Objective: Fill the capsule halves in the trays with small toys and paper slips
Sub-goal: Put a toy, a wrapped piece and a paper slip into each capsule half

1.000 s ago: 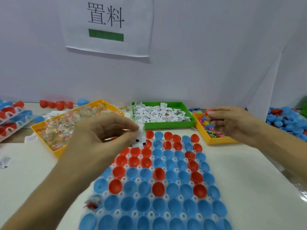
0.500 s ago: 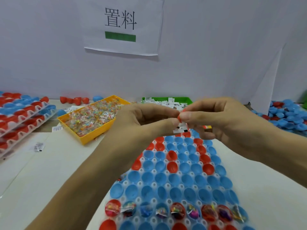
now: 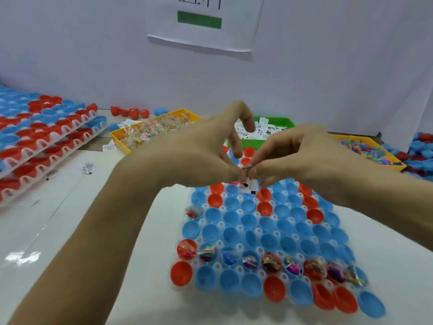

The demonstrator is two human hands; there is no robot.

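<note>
White worktop (image 3: pixel 70 231) against a pale wall, capsule tray (image 3: pixel 269 233) of blue and red halves with one near row holding wrapped toys (image 3: pixel 271 263), green bin (image 3: pixel 278 125) of paper slips, yellow bin (image 3: pixel 150 131) of toy packets, left hand (image 3: pixel 199 156) and right hand (image 3: pixel 295 156) meeting above the tray's far end, both grips pinched on a small white slip (image 3: pixel 247 171), black-printed slips (image 3: pixel 248 187) lying just beneath

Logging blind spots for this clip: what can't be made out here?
Head view:
- What the left hand and right hand pinch: hidden inside their grip.
- Wall sign: text cut off by the top edge.
- Paper slips print: too small.
- Far rows of the capsule tray: behind the hands.
</note>
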